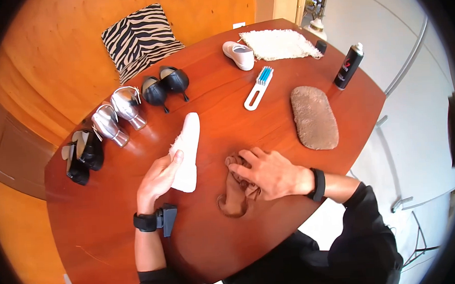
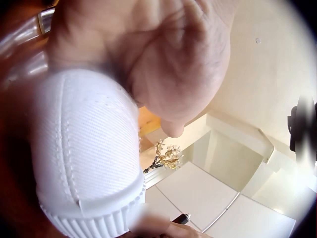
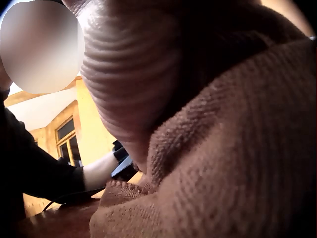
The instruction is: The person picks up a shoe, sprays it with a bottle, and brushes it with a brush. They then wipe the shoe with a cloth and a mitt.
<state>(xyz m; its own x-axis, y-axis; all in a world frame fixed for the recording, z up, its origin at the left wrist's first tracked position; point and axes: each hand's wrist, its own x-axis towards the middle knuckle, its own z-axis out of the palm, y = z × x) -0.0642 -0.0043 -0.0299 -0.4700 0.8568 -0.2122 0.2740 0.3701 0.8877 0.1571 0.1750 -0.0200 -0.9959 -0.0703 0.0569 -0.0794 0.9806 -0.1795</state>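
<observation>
In the head view my left hand (image 1: 158,179) grips a white canvas shoe (image 1: 186,157), thumb on the near side and the other fingers hidden behind it. The shoe is held on its side above the table, toe pointing away from me. Its stitched heel (image 2: 91,144) and ribbed rubber edge fill much of the left wrist view. My right hand (image 1: 273,173) grips a bunched brown cloth (image 1: 234,195) on the table, fingers curled into its folds. Close up in the right wrist view, the cloth (image 3: 233,148) has a ribbed, towel-like weave.
On the wooden table (image 1: 139,218) stand black heels (image 1: 155,92), silver heels (image 1: 128,107) and black shoes (image 1: 86,149) at the left. The other white shoe (image 1: 239,55), a white fringed mat (image 1: 279,44), a brush (image 1: 259,88), a brown fuzzy pad (image 1: 315,118) and a spray can (image 1: 349,67) lie farther off.
</observation>
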